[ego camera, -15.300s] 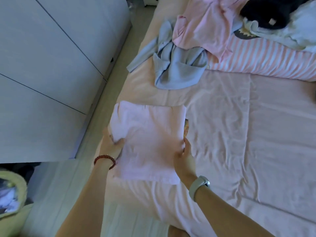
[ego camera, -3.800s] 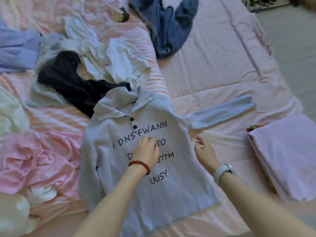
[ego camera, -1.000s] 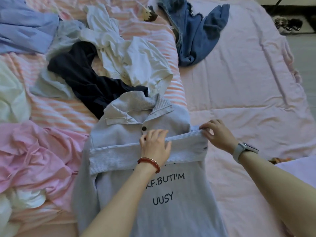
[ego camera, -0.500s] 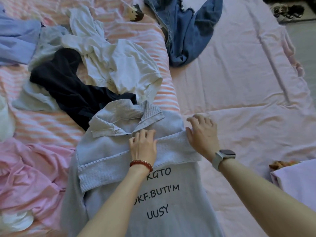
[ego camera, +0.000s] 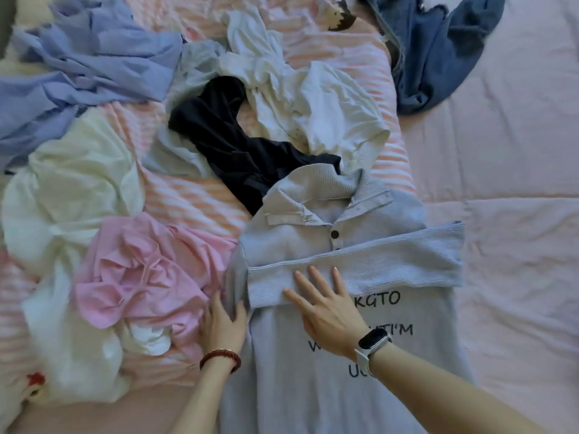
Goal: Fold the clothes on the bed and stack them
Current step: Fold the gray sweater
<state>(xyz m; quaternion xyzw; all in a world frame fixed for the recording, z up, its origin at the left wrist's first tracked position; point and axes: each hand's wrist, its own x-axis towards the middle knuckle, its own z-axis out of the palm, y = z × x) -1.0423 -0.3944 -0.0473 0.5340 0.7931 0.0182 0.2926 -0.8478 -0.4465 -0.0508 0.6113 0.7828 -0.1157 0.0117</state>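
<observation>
A grey collared knit top (ego camera: 316,214) with black lettering lies face up on the pink bed (ego camera: 513,170). Its right sleeve (ego camera: 394,264) is folded flat across the chest. My right hand (ego camera: 326,305), wearing a watch, presses flat on that sleeve with straight fingers. My left hand (ego camera: 224,324), with a red bead bracelet, grips the top's left sleeve at the garment's left edge, beside a crumpled pink garment (ego camera: 147,270).
Unfolded clothes lie around: a black piece (ego camera: 232,145), a white shirt (ego camera: 316,108), a lavender shirt (ego camera: 84,61), a cream garment (ego camera: 75,183) and a denim piece (ego camera: 438,48). A pink striped quilt (ego camera: 194,202) lies under them. Bare sheet spreads on the right.
My left hand left the folded sleeve and went to the top's left edge, taking hold of the other sleeve. My right hand slid from the sleeve's right end onto its middle.
</observation>
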